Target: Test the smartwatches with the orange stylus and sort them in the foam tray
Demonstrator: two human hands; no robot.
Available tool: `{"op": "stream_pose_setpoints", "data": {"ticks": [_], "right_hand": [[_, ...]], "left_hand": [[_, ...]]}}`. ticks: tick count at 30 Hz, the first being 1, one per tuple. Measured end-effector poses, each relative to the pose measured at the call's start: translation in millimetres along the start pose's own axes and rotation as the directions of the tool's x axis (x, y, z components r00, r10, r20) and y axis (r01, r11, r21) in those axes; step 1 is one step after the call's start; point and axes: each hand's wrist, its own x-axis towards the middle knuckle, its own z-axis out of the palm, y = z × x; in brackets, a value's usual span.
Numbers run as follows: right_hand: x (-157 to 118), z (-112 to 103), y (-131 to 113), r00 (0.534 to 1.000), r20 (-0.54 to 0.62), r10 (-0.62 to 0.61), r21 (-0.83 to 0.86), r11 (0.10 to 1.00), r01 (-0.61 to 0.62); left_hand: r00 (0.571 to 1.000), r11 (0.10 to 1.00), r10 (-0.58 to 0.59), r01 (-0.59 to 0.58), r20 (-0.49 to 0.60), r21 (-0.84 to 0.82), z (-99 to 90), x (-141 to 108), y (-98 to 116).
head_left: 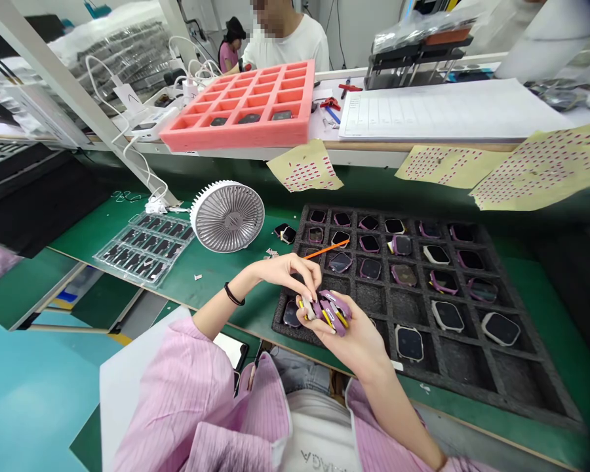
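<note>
My right hand (361, 341) is wrapped round a small stack of purple watch cases (333, 311) with yellow strips and a pale case at its left side. Above the stack, my left hand (295, 272) has its fingers pinched together, the tips touching the pale case. A thin orange stick (327, 249) sticks out from behind the left knuckles, up and to the right; its lower end is hidden. Beneath and beyond both hands lies a black foam tray (465, 364), its compartments holding several square watches, purple and silver.
A white round fan (231, 219) stands left of the tray. Further left lies a clear plastic tray (147, 252) of dark parts. Two watches (286, 233) rest beside the fan. On the shelf sit a pink foam tray (236, 136) and paper sheets (442, 115). Other people are behind it.
</note>
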Motion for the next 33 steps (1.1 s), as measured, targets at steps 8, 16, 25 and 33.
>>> {"op": "stream_pose_setpoints", "data": {"ticks": [8,16,25,33], "right_hand": [[5,-6,12,0.998,-0.024,-0.066,-0.114,0.992,0.063],[17,-18,22,0.997,-0.075,-0.017,-0.102,0.995,0.009],[12,-2,1,0.971,-0.180,-0.157,0.043,0.985,0.167],[9,3,-4,0.973,-0.148,-0.177,0.056,0.981,0.187]], "left_hand": [[0.994,0.993,-0.111,0.111,0.001,-0.036,4.6,-2,-1],[0.963,0.959,-0.268,0.269,-0.023,0.087,-9.8,-24,-11],[0.624,0.412,-0.127,0.740,-0.771,0.531,-7.5,-46,-57],[0.831,0.167,-0.120,0.556,-0.543,0.814,-8.6,-32,-70]]}}
